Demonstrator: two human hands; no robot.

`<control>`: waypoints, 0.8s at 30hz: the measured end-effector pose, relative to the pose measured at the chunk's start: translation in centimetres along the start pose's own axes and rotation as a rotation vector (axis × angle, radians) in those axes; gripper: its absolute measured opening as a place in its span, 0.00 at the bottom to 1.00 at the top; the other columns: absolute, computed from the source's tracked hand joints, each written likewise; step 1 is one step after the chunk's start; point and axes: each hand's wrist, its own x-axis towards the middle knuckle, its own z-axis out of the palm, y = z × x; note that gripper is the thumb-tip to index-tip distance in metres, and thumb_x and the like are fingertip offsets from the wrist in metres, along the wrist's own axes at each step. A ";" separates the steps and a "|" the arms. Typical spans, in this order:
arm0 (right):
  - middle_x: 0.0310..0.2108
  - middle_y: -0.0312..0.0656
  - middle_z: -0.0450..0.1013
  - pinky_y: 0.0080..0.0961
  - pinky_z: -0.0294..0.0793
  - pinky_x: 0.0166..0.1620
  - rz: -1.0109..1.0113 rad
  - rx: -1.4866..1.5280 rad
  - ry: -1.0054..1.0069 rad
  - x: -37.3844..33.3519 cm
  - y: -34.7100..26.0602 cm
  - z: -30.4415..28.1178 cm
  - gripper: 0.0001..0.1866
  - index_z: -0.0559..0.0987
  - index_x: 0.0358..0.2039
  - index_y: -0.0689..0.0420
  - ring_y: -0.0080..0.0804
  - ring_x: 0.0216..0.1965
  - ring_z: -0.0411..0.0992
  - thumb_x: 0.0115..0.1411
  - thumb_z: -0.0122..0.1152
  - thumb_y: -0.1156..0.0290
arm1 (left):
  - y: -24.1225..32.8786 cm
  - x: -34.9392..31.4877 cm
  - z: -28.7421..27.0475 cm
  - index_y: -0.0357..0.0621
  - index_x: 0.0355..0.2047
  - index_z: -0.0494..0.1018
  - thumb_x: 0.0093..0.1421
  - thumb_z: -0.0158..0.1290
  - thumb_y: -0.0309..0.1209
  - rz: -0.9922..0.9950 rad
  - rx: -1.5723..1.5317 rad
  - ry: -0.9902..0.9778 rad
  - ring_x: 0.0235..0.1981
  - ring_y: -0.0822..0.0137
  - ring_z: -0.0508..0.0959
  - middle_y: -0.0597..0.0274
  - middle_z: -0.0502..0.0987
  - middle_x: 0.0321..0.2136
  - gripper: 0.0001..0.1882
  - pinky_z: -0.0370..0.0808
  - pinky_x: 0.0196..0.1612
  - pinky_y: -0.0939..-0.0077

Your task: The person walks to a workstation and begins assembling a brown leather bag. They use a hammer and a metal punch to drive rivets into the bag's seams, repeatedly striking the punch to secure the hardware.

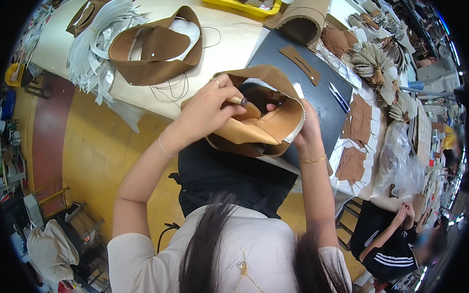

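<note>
Over the table's near edge I hold a partly assembled brown leather bag (267, 127) with a tan inner side. My left hand (212, 103) is closed around a short wooden-handled tool (237, 100), whose dark-ended handle shows at the bag's opening. The tool's working end is hidden. My right hand (308, 124) grips the bag's right side, with its fingertips reaching inside the opening. A pale, ragged edge strip runs along the bag's rim there.
Another brown bag piece (164, 51) stands at the far left beside pale strips (99, 48). On a dark mat (272, 52) lie a leather strip (300, 65) and pen-like tools (339, 97). Brown panels (357, 121) line the right. A co-worker (392, 239) sits at lower right.
</note>
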 end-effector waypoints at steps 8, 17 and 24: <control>0.40 0.54 0.75 0.33 0.84 0.29 -0.057 0.087 -0.141 0.3 -0.6 -0.9 0.18 0.73 0.47 0.69 0.36 0.28 0.78 0.69 0.44 0.66 | -1.2 3.6 -0.8 0.34 0.35 0.74 0.65 0.55 0.32 -0.331 -0.369 -0.356 0.28 0.80 0.66 0.74 0.70 0.25 0.11 0.65 0.32 0.82; 0.41 0.45 0.76 0.27 0.79 0.36 -0.111 -0.275 -0.159 -0.3 -1.1 0.0 0.18 0.73 0.49 0.63 0.29 0.33 0.76 0.70 0.47 0.61 | 0.8 1.8 0.0 0.42 0.34 0.76 0.53 0.55 0.23 0.126 0.235 -0.038 0.20 0.60 0.72 0.54 0.74 0.20 0.07 0.69 0.27 0.69; 0.46 0.35 0.74 0.22 0.72 0.48 -0.180 -0.287 -0.100 -1.0 -0.6 -1.7 0.19 0.72 0.54 0.58 0.21 0.45 0.72 0.71 0.48 0.58 | 1.0 -1.0 3.3 0.49 0.34 0.79 0.48 0.57 0.25 0.208 0.435 0.030 0.32 0.55 0.72 0.57 0.73 0.22 0.11 0.67 0.40 0.64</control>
